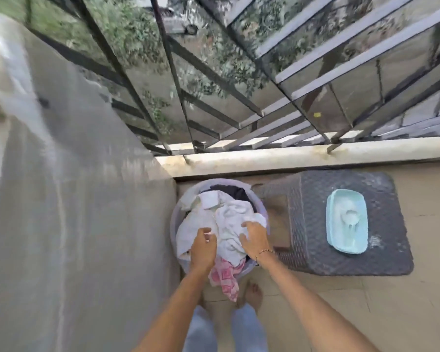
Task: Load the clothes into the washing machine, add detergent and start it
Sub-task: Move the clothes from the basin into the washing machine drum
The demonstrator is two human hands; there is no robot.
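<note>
Presently: clothes [229,219], a white heap over dark items, fill the tub [173,219] on the floor by the wall, near centre. Pink cloth [225,278] hangs over the near rim. Left hand [203,246] closed on white fabric; right hand [255,240] spread, pressing the heap. Right of the tub: woven stool [381,260] bearing a blue tray [331,229]. Advised: gather the hanging cloth in, scoop from beneath, lift as one bundle. No washer in view.
</note>
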